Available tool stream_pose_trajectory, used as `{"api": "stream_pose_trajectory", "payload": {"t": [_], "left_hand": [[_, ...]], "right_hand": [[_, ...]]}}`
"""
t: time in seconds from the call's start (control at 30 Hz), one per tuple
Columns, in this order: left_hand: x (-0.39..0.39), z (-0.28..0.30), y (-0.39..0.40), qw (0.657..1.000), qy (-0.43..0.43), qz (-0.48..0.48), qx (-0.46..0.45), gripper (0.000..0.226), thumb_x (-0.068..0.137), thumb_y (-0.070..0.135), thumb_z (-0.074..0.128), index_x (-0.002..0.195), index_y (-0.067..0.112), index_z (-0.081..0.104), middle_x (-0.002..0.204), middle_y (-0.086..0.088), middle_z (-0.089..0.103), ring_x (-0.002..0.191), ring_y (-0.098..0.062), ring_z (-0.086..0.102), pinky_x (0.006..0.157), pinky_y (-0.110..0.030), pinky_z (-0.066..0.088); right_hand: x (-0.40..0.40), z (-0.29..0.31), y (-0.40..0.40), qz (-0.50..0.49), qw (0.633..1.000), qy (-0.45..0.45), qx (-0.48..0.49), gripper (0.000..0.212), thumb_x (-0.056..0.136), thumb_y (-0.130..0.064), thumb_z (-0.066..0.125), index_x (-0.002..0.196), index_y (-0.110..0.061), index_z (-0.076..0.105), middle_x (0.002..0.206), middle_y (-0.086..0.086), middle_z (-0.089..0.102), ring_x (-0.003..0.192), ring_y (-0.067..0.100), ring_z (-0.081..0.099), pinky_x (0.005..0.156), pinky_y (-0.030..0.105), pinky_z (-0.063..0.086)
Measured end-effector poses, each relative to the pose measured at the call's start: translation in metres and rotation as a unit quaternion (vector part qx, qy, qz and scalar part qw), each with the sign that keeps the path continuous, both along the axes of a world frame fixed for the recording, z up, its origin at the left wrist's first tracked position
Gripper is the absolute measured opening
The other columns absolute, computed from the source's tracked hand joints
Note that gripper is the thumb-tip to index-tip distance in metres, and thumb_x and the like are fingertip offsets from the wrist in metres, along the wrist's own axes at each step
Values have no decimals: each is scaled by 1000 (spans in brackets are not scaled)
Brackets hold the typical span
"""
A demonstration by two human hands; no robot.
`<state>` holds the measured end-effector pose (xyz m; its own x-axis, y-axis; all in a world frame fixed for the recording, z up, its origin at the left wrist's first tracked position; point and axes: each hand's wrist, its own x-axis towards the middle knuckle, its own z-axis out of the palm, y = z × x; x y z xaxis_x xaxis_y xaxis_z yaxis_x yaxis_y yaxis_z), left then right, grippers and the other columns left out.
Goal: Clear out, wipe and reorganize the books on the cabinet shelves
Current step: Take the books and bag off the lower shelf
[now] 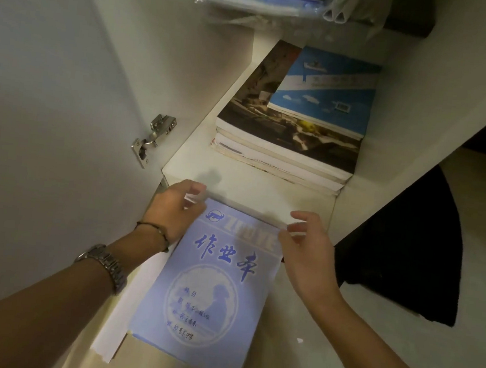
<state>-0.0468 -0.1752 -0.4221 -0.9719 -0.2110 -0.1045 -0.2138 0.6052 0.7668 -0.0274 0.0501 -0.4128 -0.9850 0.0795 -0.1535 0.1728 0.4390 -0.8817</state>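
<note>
Both hands pinch the notebook's far edge.

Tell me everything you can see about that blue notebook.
The blue notebook is a thin, soft paper exercise book, pale blue with darker blue printed characters, a round emblem and handwritten lines. It lies flat, cover up, atop white sheets. The left hand and right hand hold its far corners.
</note>
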Motion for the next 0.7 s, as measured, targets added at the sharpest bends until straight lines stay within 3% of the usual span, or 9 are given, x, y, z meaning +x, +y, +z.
{"api": "stream_pose_trajectory", "payload": {"t": [0.13,0.27,0.4,0.53,0.63,0.7], "left_hand": [[-34,15,7,999,35,-4,15,26,87,10,62,111,18,61,108,2,60,84,-15,59,74,-18,42],[-73,28,18,997,65,-1,42,20,87,12,61,104,24,59,105,4,62,90,-13,58,80,-21,42],[-114,36,32,994,72,-1,79,23,87,12,61,110,19,60,104,2,63,94,-14,58,87,-22,44],[-149,40,47,991,42,-14,123,25,87,9,61,110,18,58,101,3,61,99,-17,59,90,-25,47],[-174,44,59,990,26,-20,134,25,86,6,61,109,15,56,109,-1,61,107,-17,56,95,-26,44],[-187,45,65,991,7,-43,128,34,85,3,62,118,11,54,119,-4,58,113,-18,53,101,-30,41]], "right_hand": [[-27,13,-5,-5,998,46,-36,30,88,-10,60,114,-23,52,94,-5,57,80,8,56,71,30,50],[-54,17,-5,-13,995,79,-55,27,89,-12,60,110,-27,52,95,-8,59,82,5,56,71,22,45],[-76,19,-1,-7,994,93,-61,28,90,-10,59,112,-27,53,94,-13,59,85,2,57,73,19,46],[-90,16,2,-9,992,103,-68,31,90,-10,58,113,-30,51,95,-12,60,85,-4,56,66,3,41],[-92,11,5,-17,991,100,-85,31,90,-9,58,113,-30,51,98,-9,60,85,-4,56,66,3,41],[-92,9,8,-23,992,92,-87,32,91,-10,58,114,-30,51,100,-9,60,87,-3,56,66,3,42]]}}
